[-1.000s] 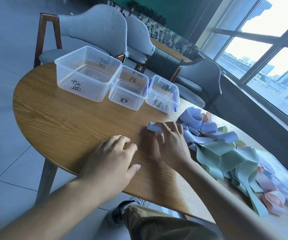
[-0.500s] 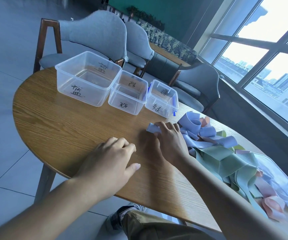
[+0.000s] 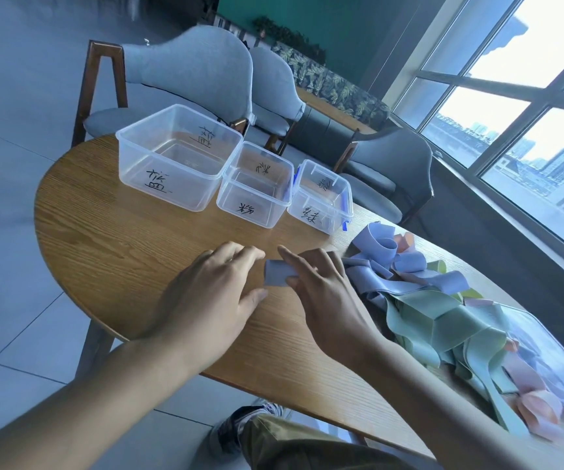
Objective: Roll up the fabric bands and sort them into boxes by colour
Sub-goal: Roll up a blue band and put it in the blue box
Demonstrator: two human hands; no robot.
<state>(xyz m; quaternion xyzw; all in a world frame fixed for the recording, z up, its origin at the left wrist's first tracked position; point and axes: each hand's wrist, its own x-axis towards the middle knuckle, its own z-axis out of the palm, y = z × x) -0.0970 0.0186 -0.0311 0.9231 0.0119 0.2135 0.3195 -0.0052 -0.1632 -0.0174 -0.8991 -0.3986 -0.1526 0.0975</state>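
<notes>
Both hands meet over a blue fabric band (image 3: 275,278) on the round wooden table (image 3: 104,239). Right hand (image 3: 321,296) pinches the band's rolled end, index finger along its top, thumb at the near edge; the rest of the band runs back under the hand toward the pile. Left hand (image 3: 212,293) lies palm-down, fingers nearly straight, fingertips at the roll's left end, holding nothing. Loose pile of bands (image 3: 443,310), blue, green and pink, lies to the right, partly over a clear bag (image 3: 544,347). Three clear boxes in a row at the far side, touching: large box (image 3: 175,157), middle box (image 3: 255,188), small box with blue clips (image 3: 321,198), each hand-lettered, all without bands inside. Grey chairs (image 3: 189,72) behind table.
</notes>
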